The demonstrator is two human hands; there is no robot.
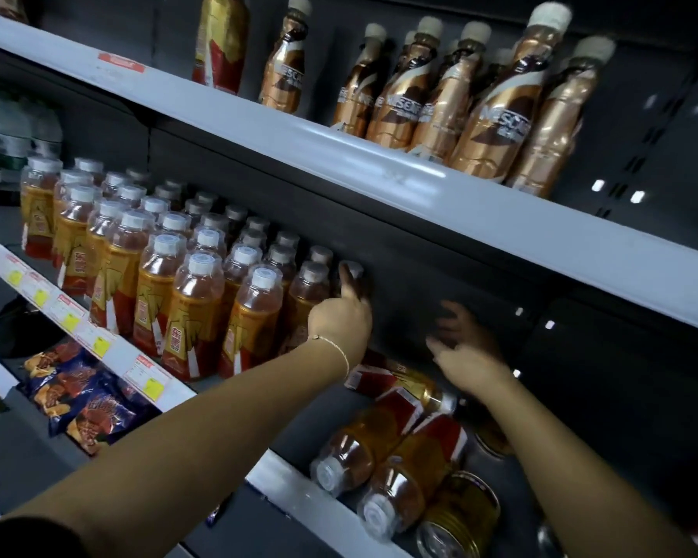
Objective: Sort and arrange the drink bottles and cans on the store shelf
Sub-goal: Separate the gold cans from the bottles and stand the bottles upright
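Now left hand (341, 316) grips rearmost bottle (349, 277); right hand (466, 348) spread, empty, at 3 o'clock. Seat upright, flush with row.

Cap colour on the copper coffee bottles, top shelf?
Off-white caps on the copper coffee bottles; head view, the only one.

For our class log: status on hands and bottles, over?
Left hand on back-row bottle. Right hand open, empty. Bottles and can lying loose.
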